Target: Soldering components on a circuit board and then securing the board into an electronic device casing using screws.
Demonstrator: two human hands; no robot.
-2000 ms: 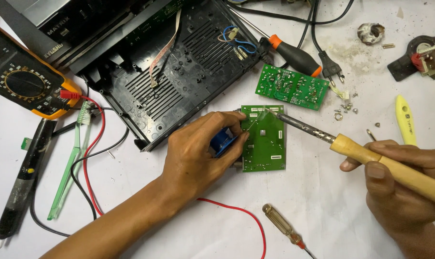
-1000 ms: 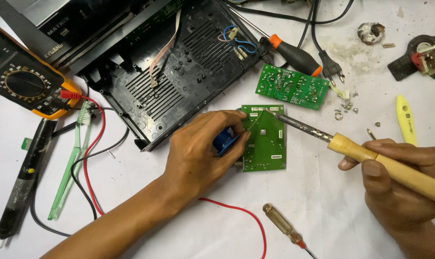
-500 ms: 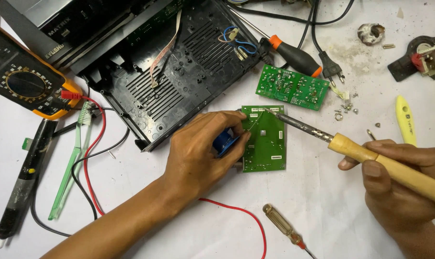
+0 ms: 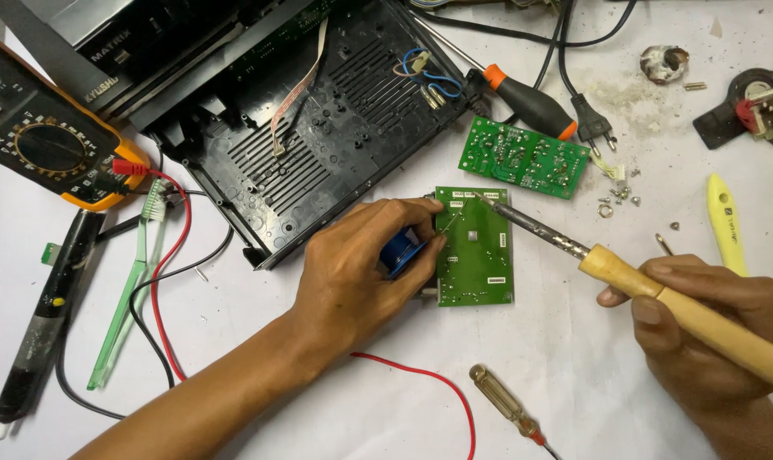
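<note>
The small green rectangular circuit board (image 4: 476,247) is pinned flat beside the left hand (image 4: 361,273), whose fingers are closed on a blue solder spool (image 4: 401,252). The wooden-handled soldering iron (image 4: 625,281) is gripped firmly in the right hand (image 4: 710,341), its tip touching the board's top edge, well ahead of that grip. For a clean joint, the board should be kept still and the tip steady.

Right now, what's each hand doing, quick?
Left hand: closed on a blue solder spool, steadying the green board.
Right hand: closed on the soldering iron, tip on the board.
</note>
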